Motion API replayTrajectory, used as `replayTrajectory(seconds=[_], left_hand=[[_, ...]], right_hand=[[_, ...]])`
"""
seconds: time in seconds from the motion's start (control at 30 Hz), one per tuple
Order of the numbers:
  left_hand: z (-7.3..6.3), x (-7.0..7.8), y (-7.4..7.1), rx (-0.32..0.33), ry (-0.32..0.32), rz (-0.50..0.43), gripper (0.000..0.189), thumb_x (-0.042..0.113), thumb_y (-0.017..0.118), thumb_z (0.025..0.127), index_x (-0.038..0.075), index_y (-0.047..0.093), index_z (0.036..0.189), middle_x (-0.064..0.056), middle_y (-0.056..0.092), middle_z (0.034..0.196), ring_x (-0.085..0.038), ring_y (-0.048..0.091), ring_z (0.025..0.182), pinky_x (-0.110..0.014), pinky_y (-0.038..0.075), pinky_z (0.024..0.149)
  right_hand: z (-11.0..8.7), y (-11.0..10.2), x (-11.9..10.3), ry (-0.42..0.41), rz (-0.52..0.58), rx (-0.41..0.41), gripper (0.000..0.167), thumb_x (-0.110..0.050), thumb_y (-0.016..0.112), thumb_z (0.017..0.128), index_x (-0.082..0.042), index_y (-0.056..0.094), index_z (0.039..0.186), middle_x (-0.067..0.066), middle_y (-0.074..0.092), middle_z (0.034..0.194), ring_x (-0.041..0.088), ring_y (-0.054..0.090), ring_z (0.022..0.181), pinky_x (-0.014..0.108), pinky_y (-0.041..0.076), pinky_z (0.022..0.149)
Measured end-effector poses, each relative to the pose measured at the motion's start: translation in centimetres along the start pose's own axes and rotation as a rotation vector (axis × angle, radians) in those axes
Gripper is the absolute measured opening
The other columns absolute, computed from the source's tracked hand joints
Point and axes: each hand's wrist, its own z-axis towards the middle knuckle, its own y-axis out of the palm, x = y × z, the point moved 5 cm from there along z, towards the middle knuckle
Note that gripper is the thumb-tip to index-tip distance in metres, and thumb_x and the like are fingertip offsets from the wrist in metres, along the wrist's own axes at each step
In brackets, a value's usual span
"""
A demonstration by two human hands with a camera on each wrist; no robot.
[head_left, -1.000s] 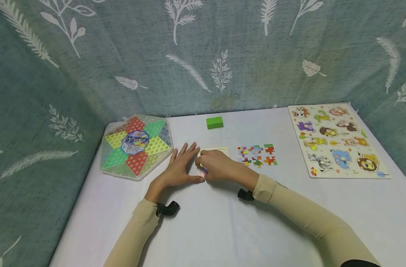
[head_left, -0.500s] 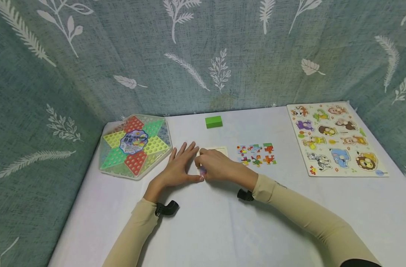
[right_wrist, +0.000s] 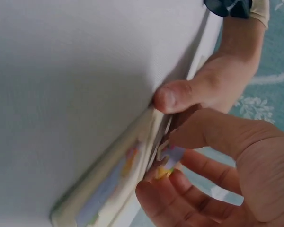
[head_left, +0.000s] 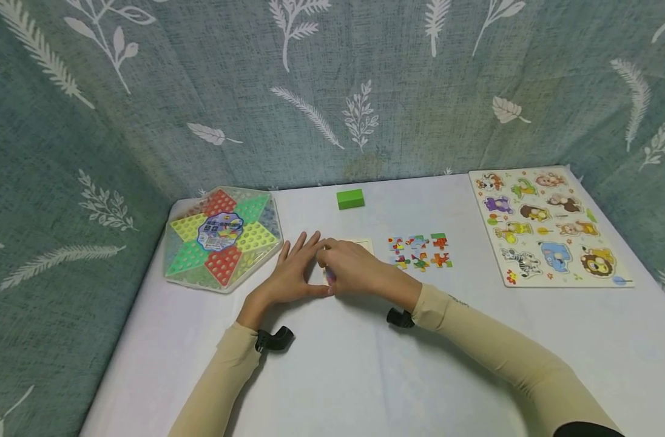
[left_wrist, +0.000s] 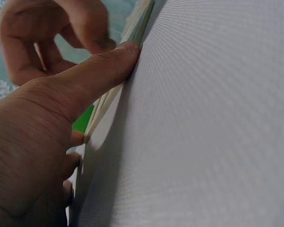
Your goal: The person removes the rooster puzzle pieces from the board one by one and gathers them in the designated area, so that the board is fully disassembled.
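Observation:
A small pale puzzle tray (head_left: 367,244) lies on the white table, mostly covered by both hands. My left hand (head_left: 291,280) lies to its left with spread fingers, and its thumb presses the near edge of the tray (right_wrist: 71,208). Above the tray my right hand (head_left: 354,269) pinches a jigsaw piece (right_wrist: 174,155) between thumb and fingers; purple and yellow show on it in the right wrist view. Part of the tray's printed picture is visible there too. To the right lie several loose jigsaw pieces (head_left: 440,260) in two rows.
A hexagonal Chinese checkers box (head_left: 239,258) sits at the left. Behind the tray stands a green block (head_left: 351,199). An animal peg puzzle board (head_left: 573,227) lies at the right back. Patterned green cloth (head_left: 310,109) hangs behind the table.
My right hand has shifted very slightly to the left over the tray, fingers still pinching. My left hand stays at the tray's edge.

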Motion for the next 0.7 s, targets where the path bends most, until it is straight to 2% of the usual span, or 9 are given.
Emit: replayTrajectory(seconds=[0.17, 0.5, 0.7], left_hand=[[0.0, 0.0, 0.1, -0.010, -0.019, 0.005, 0.107, 0.057, 0.080, 0.079, 0.015, 0.024, 0.161, -0.004, 0.011, 0.167, -0.029, -0.003, 0.153, -0.056, -0.009, 0.117], [0.0, -0.1, 0.1, -0.013, -0.028, -0.006, 0.108, 0.057, 0.080, 0.078, 0.014, 0.026, 0.160, -0.004, 0.012, 0.167, -0.029, -0.002, 0.153, -0.057, -0.010, 0.117], [0.1, -0.1, 0.1, -0.007, -0.022, 0.011, 0.108, 0.057, 0.081, 0.077, 0.014, 0.026, 0.160, -0.005, 0.013, 0.167, -0.030, -0.001, 0.153, -0.057, -0.009, 0.117]], right_hand=[[-1.1, -1.0, 0.2, -0.026, -0.014, 0.025, 0.018, -0.008, 0.074, 0.079, -0.008, 0.071, 0.097, 0.005, 0.060, 0.099, 0.019, 0.059, 0.085, 0.034, 0.050, 0.072], [-3.5, -2.2, 1.1, -0.027, -0.009, 0.062, 0.026, -0.004, 0.075, 0.075, -0.008, 0.073, 0.101, 0.007, 0.058, 0.101, 0.021, 0.058, 0.085, 0.033, 0.050, 0.073], [-4.8, -2.8, 2.3, 0.016, -0.005, 0.068, 0.026, -0.003, 0.074, 0.075, -0.007, 0.073, 0.100, 0.004, 0.058, 0.098, 0.020, 0.056, 0.083, 0.033, 0.048, 0.072]])
